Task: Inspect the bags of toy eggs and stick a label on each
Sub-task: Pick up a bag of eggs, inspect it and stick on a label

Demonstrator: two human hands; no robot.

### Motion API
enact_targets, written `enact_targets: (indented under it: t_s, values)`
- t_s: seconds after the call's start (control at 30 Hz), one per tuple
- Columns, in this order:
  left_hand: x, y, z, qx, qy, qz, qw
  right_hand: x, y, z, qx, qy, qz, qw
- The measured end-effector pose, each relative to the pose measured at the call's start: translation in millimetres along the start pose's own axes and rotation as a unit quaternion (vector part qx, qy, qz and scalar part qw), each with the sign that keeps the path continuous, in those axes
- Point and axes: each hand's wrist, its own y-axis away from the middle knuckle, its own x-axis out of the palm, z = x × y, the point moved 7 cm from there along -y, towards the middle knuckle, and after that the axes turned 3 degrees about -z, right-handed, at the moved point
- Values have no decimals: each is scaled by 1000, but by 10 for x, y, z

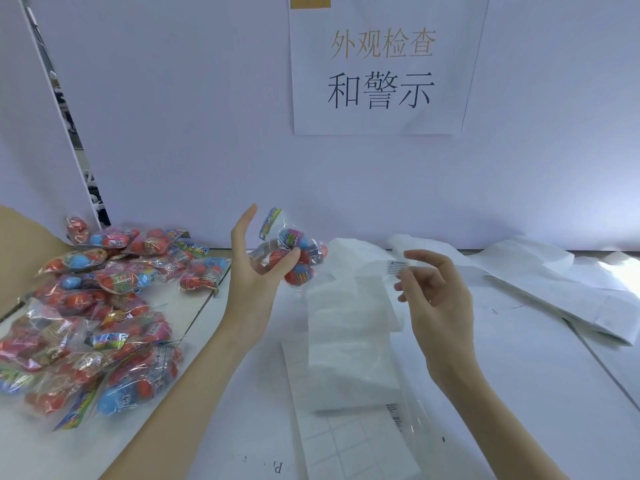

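Nearest to us lies the label sheet [349, 441], mostly peeled squares. At 12 o'clock from it, the left hand [254, 271] holds one bag of toy eggs [294, 254] up between thumb and curled fingers. The right hand [434, 292] pinches a striped label [398, 268], not yet stuck. At 9 o'clock a big pile of bags [100, 306] waits; I judge much work remains.
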Motion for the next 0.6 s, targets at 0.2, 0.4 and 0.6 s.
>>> enact_targets:
  t_s: [0.2, 0.4, 0.6]
  values:
    - [224, 91, 80, -50, 17, 66, 996, 167, 110, 111, -18, -28, 62, 998]
    - [314, 114, -34, 13, -26, 81, 996, 94, 236, 428, -186, 4, -16, 982]
    - [185, 92, -106, 53, -46, -9, 997, 122, 345, 602, -240, -46, -24, 969]
